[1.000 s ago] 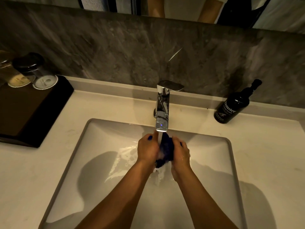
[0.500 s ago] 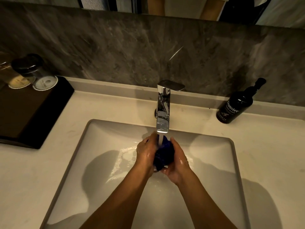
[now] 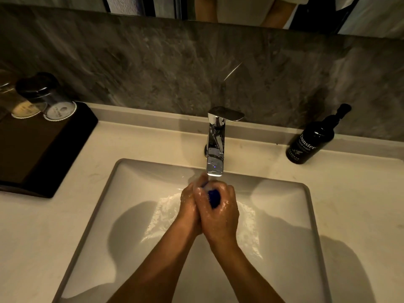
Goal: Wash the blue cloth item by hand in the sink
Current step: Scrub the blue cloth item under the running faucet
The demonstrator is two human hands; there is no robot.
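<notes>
The blue cloth item (image 3: 213,197) is bunched small, and only a strip of it shows between my fingers. My left hand (image 3: 189,204) and my right hand (image 3: 220,209) are pressed together around it, both wet. They sit just under the spout of the chrome tap (image 3: 215,147), over the white sink (image 3: 131,193). Water splashes onto the basin floor around my wrists. Most of the cloth is hidden inside my hands.
A black hand wash pump bottle (image 3: 311,141) stands on the counter at the back right. A dark tray (image 3: 41,149) with two upturned glasses (image 3: 47,95) sits at the left. A grey stone wall rises behind the tap.
My hands have closed tighter together over the cloth, the right hand now wrapping over it, so much less blue shows. They stay under the running tap.
</notes>
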